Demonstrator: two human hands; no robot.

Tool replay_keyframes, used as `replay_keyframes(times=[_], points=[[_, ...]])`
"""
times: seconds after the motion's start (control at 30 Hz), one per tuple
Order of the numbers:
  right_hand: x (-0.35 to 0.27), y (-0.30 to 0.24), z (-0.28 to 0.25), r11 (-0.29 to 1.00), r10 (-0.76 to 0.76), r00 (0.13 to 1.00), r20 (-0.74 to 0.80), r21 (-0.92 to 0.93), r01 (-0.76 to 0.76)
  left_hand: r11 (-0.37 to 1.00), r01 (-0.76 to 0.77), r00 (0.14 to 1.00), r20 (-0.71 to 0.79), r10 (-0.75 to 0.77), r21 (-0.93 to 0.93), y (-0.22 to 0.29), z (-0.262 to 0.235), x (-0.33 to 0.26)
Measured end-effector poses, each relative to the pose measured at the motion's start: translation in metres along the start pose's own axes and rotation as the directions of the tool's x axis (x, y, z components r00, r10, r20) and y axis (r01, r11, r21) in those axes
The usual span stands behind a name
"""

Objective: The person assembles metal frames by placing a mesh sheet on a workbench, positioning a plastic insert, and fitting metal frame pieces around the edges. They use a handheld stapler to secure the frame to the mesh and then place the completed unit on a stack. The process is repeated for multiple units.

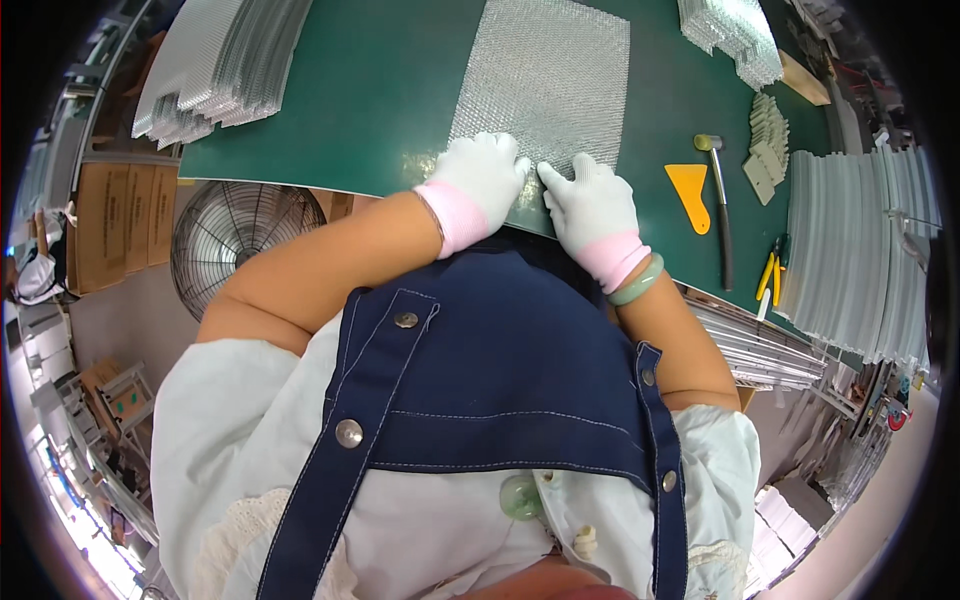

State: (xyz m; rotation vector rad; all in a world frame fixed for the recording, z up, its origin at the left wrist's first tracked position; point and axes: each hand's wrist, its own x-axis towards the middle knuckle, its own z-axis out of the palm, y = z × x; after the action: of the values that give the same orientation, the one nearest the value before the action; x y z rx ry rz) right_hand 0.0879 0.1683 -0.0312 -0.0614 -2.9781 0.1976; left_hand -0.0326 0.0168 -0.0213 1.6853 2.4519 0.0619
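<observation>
A silvery rectangular mesh sheet (545, 75) lies flat on the green tabletop in front of me. My left hand (473, 185), in a white glove with a pink cuff, rests on the sheet's near left part. Its fingers reach over the mesh, with the thumb apart and toward the right. My right hand (592, 208), gloved the same way, touches the sheet's near right part, thumb pointing to the left hand. Both hands appear to lie on the sheet without grasping it; the undersides of the fingers are hidden.
Stacks of mesh sheets (235, 65) stand at the far left, more mesh pieces (735, 35) at the far right. On the right lie an orange scraper (690, 195), a hammer (718, 190), yellow-handled pliers (769, 272), small pale plates (765, 160) and long pale strips (855, 250). A fan (240, 235) stands left.
</observation>
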Motion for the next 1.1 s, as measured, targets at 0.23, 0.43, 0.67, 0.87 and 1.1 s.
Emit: replay_keyframes(times=[0.23, 0.43, 0.67, 0.87, 1.1], points=[[-0.040, 0.027, -0.007, 0.951, -0.202, 0.975, -0.096, 0.220, 0.219, 0.926, -0.256, 0.967, -0.056, 0.250, -0.279, -0.041, -0.001, -0.035], [-0.029, -0.005, -0.015, 0.997, -0.024, 0.978, 0.207, 0.077, 0.008, 0.989, -0.084, 0.996, -0.030, 0.081, -0.125, 0.004, 0.002, -0.029], [-0.047, 0.226, -0.055, 0.807, 0.403, 0.758, -0.513, -0.191, -0.559, 0.940, -0.298, 0.902, -0.371, 0.221, -0.164, -0.007, 0.006, -0.033], [-0.086, 0.253, -0.041, 0.609, 0.784, 0.619, 0.044, -0.245, -0.755, 0.954, -0.202, 0.794, -0.607, 0.027, -0.222, 0.011, 0.014, -0.078], [-0.132, 0.351, -0.010, 0.768, 0.578, 0.798, -0.173, -0.217, -0.603, 0.317, 0.529, 0.828, 0.398, -0.396, -0.787, 0.008, 0.028, -0.098]])
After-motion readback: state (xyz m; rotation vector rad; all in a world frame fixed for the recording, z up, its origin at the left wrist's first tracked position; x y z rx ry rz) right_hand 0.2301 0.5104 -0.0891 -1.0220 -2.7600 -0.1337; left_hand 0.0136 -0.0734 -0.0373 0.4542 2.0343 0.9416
